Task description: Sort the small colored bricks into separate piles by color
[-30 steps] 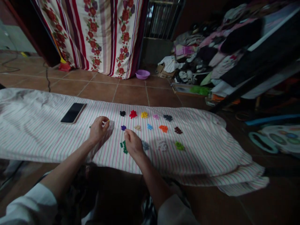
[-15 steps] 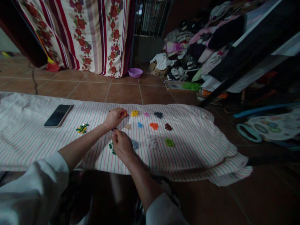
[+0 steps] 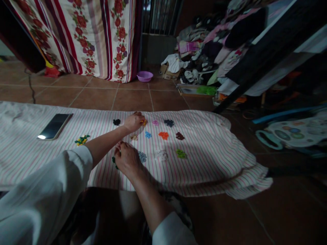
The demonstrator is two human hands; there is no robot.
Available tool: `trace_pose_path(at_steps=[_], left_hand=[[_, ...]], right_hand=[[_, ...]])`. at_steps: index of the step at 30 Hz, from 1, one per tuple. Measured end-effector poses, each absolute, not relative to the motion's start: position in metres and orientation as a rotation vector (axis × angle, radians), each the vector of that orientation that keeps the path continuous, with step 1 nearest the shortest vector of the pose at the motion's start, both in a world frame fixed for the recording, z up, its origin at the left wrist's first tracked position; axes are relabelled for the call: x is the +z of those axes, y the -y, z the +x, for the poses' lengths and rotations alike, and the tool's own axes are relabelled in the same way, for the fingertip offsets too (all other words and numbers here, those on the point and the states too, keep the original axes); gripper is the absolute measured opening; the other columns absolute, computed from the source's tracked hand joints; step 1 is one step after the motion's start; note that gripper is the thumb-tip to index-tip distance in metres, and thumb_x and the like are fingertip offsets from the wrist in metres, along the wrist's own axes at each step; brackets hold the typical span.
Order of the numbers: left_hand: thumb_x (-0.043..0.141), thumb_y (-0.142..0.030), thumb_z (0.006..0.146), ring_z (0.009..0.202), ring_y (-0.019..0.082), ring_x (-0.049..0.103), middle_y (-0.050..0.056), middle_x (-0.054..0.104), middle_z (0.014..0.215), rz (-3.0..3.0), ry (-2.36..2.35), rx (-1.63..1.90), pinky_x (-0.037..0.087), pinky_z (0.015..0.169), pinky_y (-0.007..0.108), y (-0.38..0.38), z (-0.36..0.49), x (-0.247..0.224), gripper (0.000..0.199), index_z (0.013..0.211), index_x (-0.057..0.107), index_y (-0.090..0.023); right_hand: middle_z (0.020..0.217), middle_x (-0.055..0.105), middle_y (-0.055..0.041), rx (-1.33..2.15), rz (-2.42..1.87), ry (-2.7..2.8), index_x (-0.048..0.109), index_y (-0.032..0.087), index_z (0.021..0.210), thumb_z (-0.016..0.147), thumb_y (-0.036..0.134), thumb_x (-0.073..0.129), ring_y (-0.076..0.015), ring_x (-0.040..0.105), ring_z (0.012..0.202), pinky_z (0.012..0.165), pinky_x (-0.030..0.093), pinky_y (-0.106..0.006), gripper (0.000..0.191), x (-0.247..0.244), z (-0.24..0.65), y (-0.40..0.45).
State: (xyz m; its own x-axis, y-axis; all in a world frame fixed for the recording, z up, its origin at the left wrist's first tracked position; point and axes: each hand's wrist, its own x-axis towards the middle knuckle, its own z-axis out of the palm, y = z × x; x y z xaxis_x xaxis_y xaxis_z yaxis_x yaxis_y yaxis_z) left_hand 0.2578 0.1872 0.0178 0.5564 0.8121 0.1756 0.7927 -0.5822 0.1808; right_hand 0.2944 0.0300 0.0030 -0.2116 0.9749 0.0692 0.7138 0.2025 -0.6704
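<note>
Small piles of coloured pieces lie on a striped cloth (image 3: 204,163). My left hand (image 3: 134,122) reaches to the yellow pile (image 3: 143,122), its fingertips pressed together over it; whether they grip a piece is too small to tell. Nearer to me, my right hand (image 3: 127,157) is closed, thumb against fingers, between the dark green pieces (image 3: 114,160) and the grey-blue pile (image 3: 142,157); anything in it is hidden. Around them lie black (image 3: 117,121), beige (image 3: 134,137), light blue (image 3: 148,135) and orange (image 3: 163,135) piles.
A phone (image 3: 55,126) and a green-and-yellow pile (image 3: 82,140) lie to the left. Pink (image 3: 155,123), dark grey (image 3: 169,123), brown (image 3: 180,136), white (image 3: 161,155) and lime (image 3: 181,153) piles are rightward. A purple basin (image 3: 145,76) stands on the floor beyond.
My left hand has moved right, from the red pieces to the yellow pile, and the black pile now shows. My right hand stays near the dark green pieces. The view has shifted slightly.
</note>
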Motion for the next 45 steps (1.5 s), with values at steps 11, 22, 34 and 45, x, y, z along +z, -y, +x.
trace_pose_path(at_steps=[11,22,34,45], left_hand=[[0.045,-0.023,0.092,0.107,0.025,0.054,0.011,0.061,0.106,2.735,-1.497,0.241,0.047,0.076,0.032,-0.181,0.273,0.009,0.027,0.098,0.07,-0.018],[0.049,-0.02,0.09,0.11,0.025,0.055,0.012,0.063,0.111,2.673,-1.533,0.233,0.048,0.085,0.033,-0.178,0.266,0.01,0.026,0.109,0.068,-0.016],[0.047,-0.025,0.09,0.089,0.019,0.061,0.009,0.066,0.096,2.477,-1.505,0.697,0.05,0.084,0.033,-0.147,0.207,0.022,0.024,0.096,0.069,-0.017],[0.047,-0.039,0.091,0.146,0.039,0.02,0.024,0.038,0.149,2.196,-2.358,0.602,0.029,0.112,0.056,-0.04,0.061,-0.011,0.05,0.129,0.055,-0.008]], right_hand=[[0.102,0.07,-0.0096,0.727,-1.604,1.993,0.062,0.019,0.102,0.087,0.023,0.048,-0.0231,0.065,0.099,0.091,0.05,-0.038,0.021,0.004,0.298,-0.033],[0.105,0.07,-0.0096,0.755,-1.585,1.995,0.062,0.017,0.105,0.088,0.022,0.047,-0.0231,0.066,0.099,0.09,0.049,-0.037,0.023,0.007,0.299,-0.032],[0.108,0.07,-0.0086,0.697,-1.507,1.973,0.061,0.017,0.118,0.09,0.021,0.046,-0.0221,0.065,0.102,0.093,0.048,-0.036,0.032,-0.008,0.296,-0.037],[0.109,0.07,-0.0095,0.727,-1.408,1.932,0.062,0.017,0.117,0.09,0.018,0.047,-0.0186,0.066,0.099,0.092,0.05,-0.033,0.031,-0.016,0.291,-0.039]])
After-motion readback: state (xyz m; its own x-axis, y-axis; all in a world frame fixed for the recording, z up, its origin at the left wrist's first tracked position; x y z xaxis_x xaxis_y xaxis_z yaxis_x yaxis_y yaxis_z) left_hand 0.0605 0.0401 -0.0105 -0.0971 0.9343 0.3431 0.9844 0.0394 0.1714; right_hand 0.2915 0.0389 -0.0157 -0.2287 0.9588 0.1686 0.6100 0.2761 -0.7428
